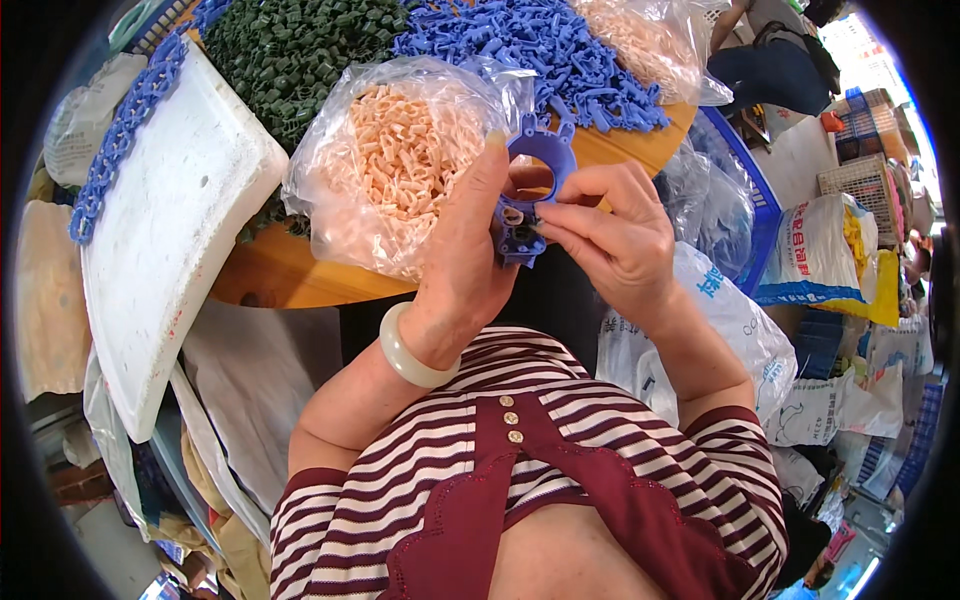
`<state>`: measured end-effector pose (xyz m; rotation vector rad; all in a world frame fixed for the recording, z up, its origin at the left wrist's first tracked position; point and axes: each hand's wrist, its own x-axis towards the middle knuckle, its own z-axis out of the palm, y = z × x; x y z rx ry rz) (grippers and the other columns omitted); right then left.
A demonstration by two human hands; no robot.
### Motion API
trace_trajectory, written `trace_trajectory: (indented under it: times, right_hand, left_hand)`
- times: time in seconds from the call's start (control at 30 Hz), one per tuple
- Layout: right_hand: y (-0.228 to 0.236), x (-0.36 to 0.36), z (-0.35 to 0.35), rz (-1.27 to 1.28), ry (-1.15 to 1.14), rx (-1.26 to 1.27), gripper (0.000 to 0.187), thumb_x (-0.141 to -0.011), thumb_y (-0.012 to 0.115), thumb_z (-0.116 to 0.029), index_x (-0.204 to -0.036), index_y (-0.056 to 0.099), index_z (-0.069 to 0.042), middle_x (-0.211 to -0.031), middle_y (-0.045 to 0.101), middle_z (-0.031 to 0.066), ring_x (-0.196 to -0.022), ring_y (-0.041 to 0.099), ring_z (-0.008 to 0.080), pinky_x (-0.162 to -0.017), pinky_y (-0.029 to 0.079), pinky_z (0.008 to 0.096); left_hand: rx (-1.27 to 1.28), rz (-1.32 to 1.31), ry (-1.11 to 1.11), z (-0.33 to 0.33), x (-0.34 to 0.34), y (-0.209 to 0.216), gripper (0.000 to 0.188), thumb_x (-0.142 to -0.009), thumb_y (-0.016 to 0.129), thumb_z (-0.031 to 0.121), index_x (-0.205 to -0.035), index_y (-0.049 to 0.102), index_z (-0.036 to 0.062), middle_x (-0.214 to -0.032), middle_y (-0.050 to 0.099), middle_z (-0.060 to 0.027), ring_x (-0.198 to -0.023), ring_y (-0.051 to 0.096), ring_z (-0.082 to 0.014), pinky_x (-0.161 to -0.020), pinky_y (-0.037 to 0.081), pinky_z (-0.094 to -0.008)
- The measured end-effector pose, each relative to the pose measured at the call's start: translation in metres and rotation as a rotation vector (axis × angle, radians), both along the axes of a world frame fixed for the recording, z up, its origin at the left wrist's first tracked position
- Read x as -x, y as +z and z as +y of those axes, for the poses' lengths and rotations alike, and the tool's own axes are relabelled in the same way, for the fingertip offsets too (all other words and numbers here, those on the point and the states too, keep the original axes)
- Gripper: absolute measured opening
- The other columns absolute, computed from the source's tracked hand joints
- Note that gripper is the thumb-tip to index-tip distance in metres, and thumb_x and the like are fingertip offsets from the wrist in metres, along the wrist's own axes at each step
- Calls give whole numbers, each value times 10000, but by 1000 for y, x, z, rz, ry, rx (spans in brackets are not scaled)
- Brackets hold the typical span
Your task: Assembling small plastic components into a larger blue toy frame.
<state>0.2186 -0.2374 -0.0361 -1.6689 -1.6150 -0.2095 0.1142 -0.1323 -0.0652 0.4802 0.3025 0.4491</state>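
My left hand (pixel 468 220) grips a blue plastic part (pixel 562 150) with a large round opening at its upper end and a small housing below. The part is held upright in front of my chest, over the near table edge. My right hand (pixel 622 225) is closed, thumb and forefinger pinched against the right side of the housing. Whatever lies between those fingertips is too small to make out. A bit of yellow shows by the right fingers. Behind my left hand, an open clear plastic bag (pixel 330 170) holds many small peach-coloured plastic pieces (pixel 395 150).
Heaps of dark green pieces (pixel 290 70) and blue parts (pixel 520 45) cover the back of the wooden table (pixel 270 275). A white foam board (pixel 165 230) leans at left, with linked blue parts (pixel 125 145) along its edge. Blue crate (pixel 745 170) and sacks (pixel 815 245) stand right.
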Motion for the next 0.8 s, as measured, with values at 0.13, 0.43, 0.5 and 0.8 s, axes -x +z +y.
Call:
trace_trajectory:
  times: [0.13, 0.43, 0.5, 0.8]
  right_hand:
    - [-5, 5, 0, 5, -59, -27, 182, -653, 744, -37, -829, 699, -44, -825, 585, 47, -739, 546, 201, -678, 424, 309]
    - [-10, 11, -1, 115, -128, 27, 123, -693, 723, -43, -809, 684, -38, -783, 558, 58, -752, 539, 212, -675, 408, 306]
    - [-13, 11, -2, 50, -117, 13, 163, -688, 731, -37, -842, 677, -33, -813, 562, 67, -749, 542, 205, -661, 420, 296]
    - [-9, 6, -10, 127, -72, -28, 218, -667, 749, -14, -865, 661, -34, -849, 558, 78, -732, 541, 184, -630, 438, 269]
  left_hand:
    - [-51, 5, 13, -1, 1, -1, 374, -965, 430, 348, -1056, 562, 10, -942, 600, -93, -831, 563, -135, -728, 461, -260]
    - [-83, 70, 40, -5, 4, 0, 381, -968, 419, 350, -1045, 558, 3, -933, 591, -82, -853, 551, -134, -758, 450, -266]
    - [-92, 55, 62, -5, 3, 1, 392, -967, 415, 358, -1047, 559, 2, -933, 591, -85, -855, 555, -140, -758, 454, -273]
    - [-59, 11, 16, -5, 1, 6, 409, -964, 416, 372, -1055, 564, 2, -946, 596, -93, -863, 563, -150, -770, 458, -288]
